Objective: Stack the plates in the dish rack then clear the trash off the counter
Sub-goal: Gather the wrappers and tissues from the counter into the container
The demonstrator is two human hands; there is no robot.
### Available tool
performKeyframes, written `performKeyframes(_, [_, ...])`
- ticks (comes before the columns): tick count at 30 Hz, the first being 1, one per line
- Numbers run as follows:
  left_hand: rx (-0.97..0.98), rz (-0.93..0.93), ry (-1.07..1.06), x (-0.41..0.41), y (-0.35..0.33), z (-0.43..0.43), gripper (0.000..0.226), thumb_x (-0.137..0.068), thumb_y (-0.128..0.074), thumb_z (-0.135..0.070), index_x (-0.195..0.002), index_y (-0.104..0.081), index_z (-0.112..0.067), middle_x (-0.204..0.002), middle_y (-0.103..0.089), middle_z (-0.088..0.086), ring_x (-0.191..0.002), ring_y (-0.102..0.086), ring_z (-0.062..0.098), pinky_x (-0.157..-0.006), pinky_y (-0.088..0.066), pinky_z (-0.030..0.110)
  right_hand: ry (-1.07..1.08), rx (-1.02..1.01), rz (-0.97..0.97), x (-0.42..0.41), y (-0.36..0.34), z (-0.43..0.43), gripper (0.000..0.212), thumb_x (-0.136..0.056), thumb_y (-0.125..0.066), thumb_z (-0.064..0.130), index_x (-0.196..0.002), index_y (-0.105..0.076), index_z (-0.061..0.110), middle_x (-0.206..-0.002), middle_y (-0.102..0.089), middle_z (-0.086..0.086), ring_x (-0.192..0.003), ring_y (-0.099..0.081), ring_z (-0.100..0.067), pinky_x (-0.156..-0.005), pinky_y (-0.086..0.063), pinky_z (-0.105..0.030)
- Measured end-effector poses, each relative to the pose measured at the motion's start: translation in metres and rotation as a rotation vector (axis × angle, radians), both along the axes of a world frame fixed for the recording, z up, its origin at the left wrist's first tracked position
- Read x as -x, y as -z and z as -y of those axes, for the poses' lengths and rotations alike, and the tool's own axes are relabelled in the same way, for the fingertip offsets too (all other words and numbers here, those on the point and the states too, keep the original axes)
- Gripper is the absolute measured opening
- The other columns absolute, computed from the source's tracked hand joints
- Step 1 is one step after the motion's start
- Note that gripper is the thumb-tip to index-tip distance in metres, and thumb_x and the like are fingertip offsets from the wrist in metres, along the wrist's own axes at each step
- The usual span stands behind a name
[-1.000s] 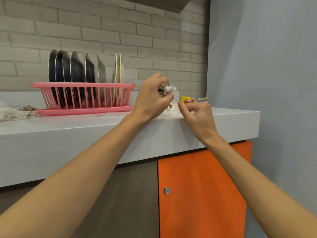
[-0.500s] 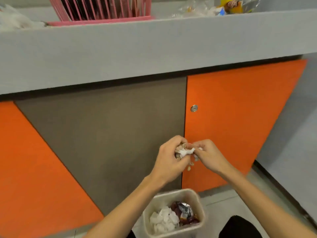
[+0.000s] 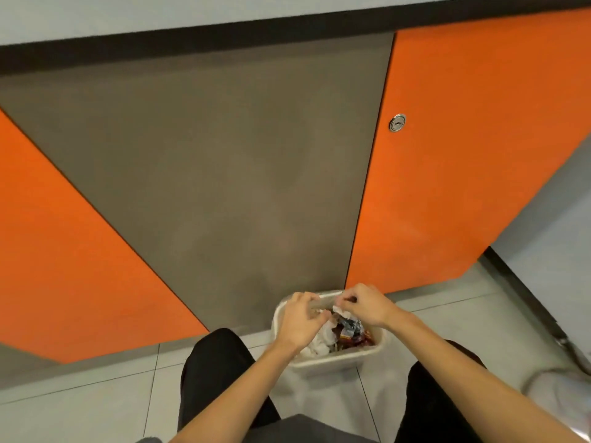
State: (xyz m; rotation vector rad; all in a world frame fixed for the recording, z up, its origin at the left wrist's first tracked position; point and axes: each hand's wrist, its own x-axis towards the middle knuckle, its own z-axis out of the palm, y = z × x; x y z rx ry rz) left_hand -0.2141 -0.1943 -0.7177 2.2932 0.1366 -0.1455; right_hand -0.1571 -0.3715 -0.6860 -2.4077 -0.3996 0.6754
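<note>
Head view, looking steeply down: the fingers [image 3: 307, 299] of the left hand [image 3: 299, 321] are curled, with the thumb drawn in toward them. The fingers [image 3: 347, 297] of the right hand [image 3: 367, 306] are curled too, tips pointing down and toward the left hand. A white scrap of tissue [image 3: 340, 312] sits right at the right fingertips. Whether it is pinched or simply lies on the heap below cannot be told, nor whether the left fingers hold anything.

Both hands hang close together, just apart, over the far half of a small white bin [image 3: 335, 360]. The trash [image 3: 350, 330] is inside it: crumpled white tissue [image 3: 323, 342] on the left side, shiny dark and red wrappers [image 3: 355, 334] on the right. Bare forearms run back toward the camera on either side of the bin.

The bin stands on a pale tiled floor [image 3: 96, 404], between the person's knees in black trousers [image 3: 217, 372]. Its far rim is close to the foot of a grey-brown cabinet door [image 3: 208, 171].

An orange door [image 3: 479, 139] with a round metal lock [image 3: 397, 123] near its left edge stands to the right. Another orange panel [image 3: 64, 251] is to the left. Only the grey front edge of the counter [image 3: 160, 17] shows along the top, with a dark strip beneath it.
</note>
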Motion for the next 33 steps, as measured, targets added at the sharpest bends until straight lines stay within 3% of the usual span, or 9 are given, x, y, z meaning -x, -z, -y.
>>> performKeyframes(2, [0.06, -0.027, -0.011, -0.001, 0.004, -0.003, 0.03, -0.086, -0.069, -0.035, -0.112, -0.064, -0.02, -0.11, -0.057, -0.011, -0.096, -0.053, 0.003, -0.081, -0.038, 0.015, -0.003, 0.009, -0.025, -0.002, 0.003, 0.0, 0.022, -0.097, -0.057, 0.029, -0.091, -0.077, 0.025, -0.094, -0.074, 0.011, -0.079, -0.068, -0.008, -0.072, -0.052, -0.021])
performKeyframes(5, [0.251, -0.085, -0.064, 0.002, 0.0, -0.007, 0.01, -0.089, -0.066, -0.018, -0.097, -0.07, -0.016, -0.096, -0.069, -0.005, -0.091, -0.063, 0.008, -0.081, -0.047, 0.014, 0.018, -0.03, -0.014, -0.003, 0.003, -0.004, 0.034, -0.097, -0.055, 0.03, -0.066, -0.068, 0.024, -0.065, -0.061, 0.011, -0.063, -0.055, -0.007, -0.062, -0.042, -0.02])
performKeyframes(9, [0.517, -0.183, -0.188, 0.025, -0.032, -0.008, 0.018, -0.089, -0.056, 0.004, -0.088, -0.069, -0.007, -0.075, -0.07, 0.006, -0.066, -0.064, 0.012, -0.062, -0.047, 0.015, 0.148, -0.181, 0.036, 0.006, 0.002, -0.005, 0.02, -0.096, -0.058, 0.021, -0.095, -0.078, 0.017, -0.095, -0.074, 0.01, -0.091, -0.065, -0.004, -0.086, -0.05, -0.025])
performKeyframes(12, [0.589, -0.281, -0.333, 0.054, -0.088, -0.013, 0.017, -0.091, -0.054, 0.002, -0.084, -0.069, -0.004, -0.061, -0.065, 0.005, -0.058, -0.059, 0.013, -0.061, -0.046, 0.021, 0.366, -0.355, 0.035, 0.029, -0.034, -0.004, 0.024, -0.092, -0.057, 0.006, -0.081, -0.075, 0.015, -0.086, -0.073, 0.003, -0.088, -0.067, -0.012, -0.085, -0.053, -0.033])
performKeyframes(15, [0.572, -0.328, -0.363, 0.074, -0.163, -0.022, 0.017, -0.092, -0.054, -0.003, -0.085, -0.069, -0.005, -0.06, -0.064, 0.005, -0.058, -0.058, 0.012, -0.06, -0.046, 0.021, 0.313, -0.355, 0.037, 0.055, -0.108, -0.008, 0.021, -0.092, -0.056, 0.011, -0.08, -0.072, 0.019, -0.078, -0.071, 0.004, -0.074, -0.064, -0.006, -0.071, -0.05, -0.025])
performKeyframes(20, [0.459, -0.317, -0.291, 0.08, -0.297, -0.034, 0.017, -0.093, -0.055, -0.003, -0.085, -0.07, -0.006, -0.06, -0.063, 0.005, -0.054, -0.057, 0.013, -0.057, -0.047, 0.021, -0.02, -0.212, 0.103, 0.09, -0.256, -0.03, 0.03, -0.088, -0.045, 0.03, -0.082, -0.07, 0.014, -0.079, -0.067, 0.005, -0.074, -0.059, -0.01, -0.071, -0.049, -0.032])
performKeyframes(26, [0.353, -0.269, -0.198, 0.084, -0.477, -0.048, 0.018, -0.093, -0.055, -0.004, -0.086, -0.07, -0.011, -0.066, -0.066, 0.007, -0.058, -0.058, 0.01, -0.06, -0.047, 0.019, -0.053, -0.236, 0.015, 0.105, -0.436, -0.051, 0.019, -0.092, -0.053, 0.021, -0.084, -0.07, 0.018, -0.076, -0.065, 0.005, -0.071, -0.057, -0.012, -0.068, -0.047, -0.036])
performKeyframes(29, [0.331, -0.177, -0.181, 0.084, -0.559, -0.057, 0.017, -0.093, -0.057, -0.006, -0.086, -0.07, -0.014, -0.071, -0.067, 0.008, -0.062, -0.06, 0.008, -0.061, -0.048, 0.015, -0.12, -0.263, 0.083, 0.095, -0.511, -0.068, 0.027, -0.096, -0.047, 0.032, -0.078, -0.064, 0.021, -0.069, -0.062, 0.005, -0.064, -0.055, -0.012, -0.063, -0.047, -0.042])
performKeyframes(33, [0.275, -0.036, -0.253, 0.088, -0.623, -0.093, 0.016, -0.093, -0.057, -0.007, -0.089, -0.07, -0.014, -0.076, -0.069, 0.003, -0.068, -0.066, 0.008, -0.067, -0.055, 0.025, -0.09, -0.391, 0.259, 0.073, -0.583, -0.105, 0.017, -0.095, -0.053, 0.016, -0.106, -0.066, 0.02, -0.092, -0.064, 0.008, -0.075, -0.057, -0.004, -0.068, -0.047, -0.02])
